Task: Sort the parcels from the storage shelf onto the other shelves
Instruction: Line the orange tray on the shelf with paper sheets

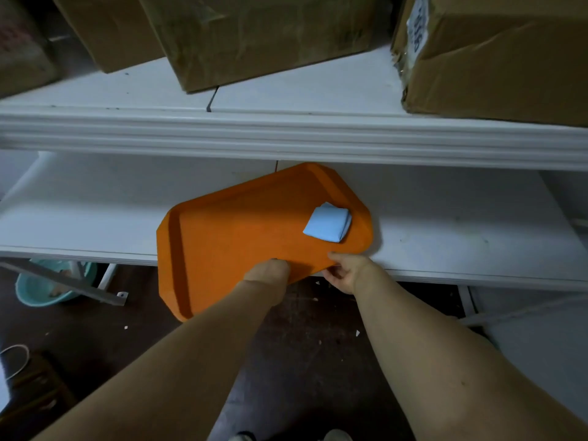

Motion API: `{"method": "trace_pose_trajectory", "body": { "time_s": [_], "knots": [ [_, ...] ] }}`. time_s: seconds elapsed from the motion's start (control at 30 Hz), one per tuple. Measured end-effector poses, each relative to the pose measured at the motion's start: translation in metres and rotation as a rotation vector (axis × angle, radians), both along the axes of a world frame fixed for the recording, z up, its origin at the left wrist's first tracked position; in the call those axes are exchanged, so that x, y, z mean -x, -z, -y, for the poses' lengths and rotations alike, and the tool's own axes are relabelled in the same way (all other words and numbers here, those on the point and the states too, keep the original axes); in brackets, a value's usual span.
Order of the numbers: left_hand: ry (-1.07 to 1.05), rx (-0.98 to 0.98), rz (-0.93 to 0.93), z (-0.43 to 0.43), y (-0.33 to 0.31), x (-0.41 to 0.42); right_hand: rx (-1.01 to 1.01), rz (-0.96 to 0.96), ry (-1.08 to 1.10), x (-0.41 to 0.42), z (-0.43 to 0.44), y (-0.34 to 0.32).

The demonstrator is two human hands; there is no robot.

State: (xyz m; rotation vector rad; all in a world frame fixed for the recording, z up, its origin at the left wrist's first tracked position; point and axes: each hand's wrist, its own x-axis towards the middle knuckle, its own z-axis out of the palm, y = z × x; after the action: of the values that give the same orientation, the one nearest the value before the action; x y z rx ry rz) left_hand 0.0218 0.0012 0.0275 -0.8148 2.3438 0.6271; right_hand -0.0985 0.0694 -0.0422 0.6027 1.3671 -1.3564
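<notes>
At the shelf [95, 218], I grip the tray [238, 243] rim with left hand [267, 272] and right hand [344, 275]; next, I judge: move it level, parcel [327, 222] aboard.

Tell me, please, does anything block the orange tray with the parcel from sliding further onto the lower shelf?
Nothing visible does; the tray has open lower shelf ahead, though the upper shelf hides the rear.

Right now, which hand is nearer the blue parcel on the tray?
Right. The right hand grips the near edge of the orange tray, almost straight in front of the blue parcel; the left hand holds the same edge further left.
</notes>
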Motion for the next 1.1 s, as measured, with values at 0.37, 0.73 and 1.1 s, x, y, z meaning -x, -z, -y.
{"method": "trace_pose_trajectory", "body": {
  "time_s": [0.37,0.73,1.1],
  "knots": [
    [0.225,0.093,0.175,-0.014,-0.021,-0.036,-0.108,-0.099,0.111,-0.042,-0.056,-0.037],
    [0.497,0.090,0.093,-0.080,-0.092,-0.077,-0.104,-0.145,0.371,-0.118,-0.165,-0.123],
    [0.649,0.219,0.082,-0.195,-0.175,-0.117,-0.058,-0.287,0.444,-0.170,-0.290,-0.193]
  ]
}}
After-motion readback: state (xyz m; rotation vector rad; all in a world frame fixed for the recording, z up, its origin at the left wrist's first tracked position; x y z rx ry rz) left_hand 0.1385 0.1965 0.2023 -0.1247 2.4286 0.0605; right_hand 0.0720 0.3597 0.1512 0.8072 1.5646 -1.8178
